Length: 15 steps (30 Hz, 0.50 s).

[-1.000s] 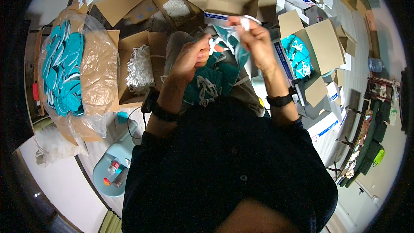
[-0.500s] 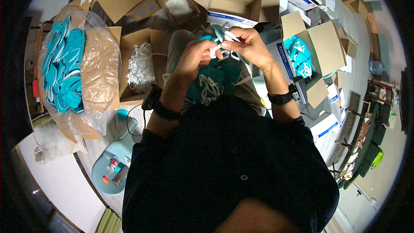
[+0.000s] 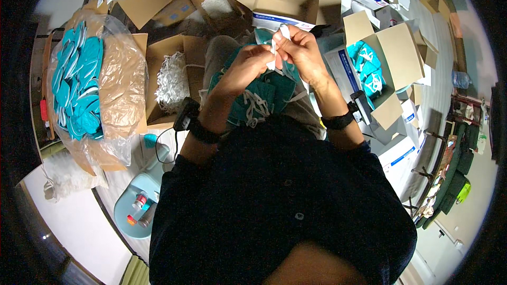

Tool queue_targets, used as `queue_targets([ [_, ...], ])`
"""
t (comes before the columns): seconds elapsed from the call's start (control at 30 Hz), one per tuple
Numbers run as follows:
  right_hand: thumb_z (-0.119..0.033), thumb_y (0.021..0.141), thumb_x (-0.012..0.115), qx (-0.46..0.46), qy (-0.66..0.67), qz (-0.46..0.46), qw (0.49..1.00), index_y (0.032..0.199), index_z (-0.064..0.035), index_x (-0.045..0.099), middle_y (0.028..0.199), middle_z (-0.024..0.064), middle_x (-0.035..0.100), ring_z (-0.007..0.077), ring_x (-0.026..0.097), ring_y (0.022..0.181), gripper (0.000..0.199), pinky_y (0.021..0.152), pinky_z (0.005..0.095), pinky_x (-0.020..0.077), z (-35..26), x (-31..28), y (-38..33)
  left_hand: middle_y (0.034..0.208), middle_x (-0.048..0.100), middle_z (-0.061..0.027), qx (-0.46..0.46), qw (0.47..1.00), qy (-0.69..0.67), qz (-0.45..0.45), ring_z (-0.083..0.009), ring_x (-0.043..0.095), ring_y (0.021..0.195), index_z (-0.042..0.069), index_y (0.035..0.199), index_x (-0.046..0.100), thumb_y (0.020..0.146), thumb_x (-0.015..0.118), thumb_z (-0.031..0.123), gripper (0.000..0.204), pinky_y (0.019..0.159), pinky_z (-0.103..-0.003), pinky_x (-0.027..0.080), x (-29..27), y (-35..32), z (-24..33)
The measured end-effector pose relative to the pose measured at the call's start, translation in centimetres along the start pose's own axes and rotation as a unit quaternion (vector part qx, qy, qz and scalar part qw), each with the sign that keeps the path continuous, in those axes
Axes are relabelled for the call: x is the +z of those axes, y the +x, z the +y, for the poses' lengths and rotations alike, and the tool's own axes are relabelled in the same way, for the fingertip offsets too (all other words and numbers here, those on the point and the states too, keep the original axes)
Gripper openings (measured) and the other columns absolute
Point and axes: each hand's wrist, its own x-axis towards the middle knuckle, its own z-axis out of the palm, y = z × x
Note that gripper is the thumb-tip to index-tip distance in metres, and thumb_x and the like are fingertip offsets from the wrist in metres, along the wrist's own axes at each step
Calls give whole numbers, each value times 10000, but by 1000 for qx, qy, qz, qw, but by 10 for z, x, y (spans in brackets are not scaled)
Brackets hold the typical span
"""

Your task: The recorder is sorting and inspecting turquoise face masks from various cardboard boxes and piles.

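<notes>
Above my lap, both hands meet with fingers pinched on a white strap [image 3: 273, 55]. My left hand [image 3: 247, 66] is closed round its lower part, and my right hand [image 3: 300, 50] pinches its upper part, with one white end poking up past the fingertips. Part of the strap is hidden by the fingers. Below the hands, several teal face masks [image 3: 269, 92] with white straps lie across my lap. Another bit of teal shows just behind my fingers; whether it is joined to the strap I cannot tell.
To the left, a plastic-lined box holds a heap of teal mask pieces [image 3: 79, 84]; beside it stands a carton of white straps [image 3: 173, 84]. At right, an open carton [image 3: 393, 53] contains teal masks. An open box [image 3: 293, 8] is ahead. A blue stool [image 3: 129, 200] carries bottles.
My hands have drawn closer, the left moving slightly right. The white strap now stands more upright between the fingers, where before it was bunched and looped.
</notes>
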Motion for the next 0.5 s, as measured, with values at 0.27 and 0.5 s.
queue_targets([
  [0.27, -125, 868, 658, -47, -11, -5, 999, 836, -45, 616, 680, -33, 559, 23, 414, 524, 96, 463, 180, 287, 2, -12, 1, 569, 358, 105, -28, 995, -100, -6, -9, 274, 483, 11, 914, 688, 839, 465, 220, 315, 460, -194, 199, 0, -3, 7],
  [0.5, -86, 852, 664, -82, -53, 17, 995, 881, -41, 633, 719, -26, 583, 26, 441, 562, 62, 493, 171, 314, -4, -14, -1, 571, 393, 102, -47, 995, -66, -54, -9, 286, 484, 10, 925, 690, 811, 506, 173, 271, 460, -195, 209, -4, -3, 7],
])
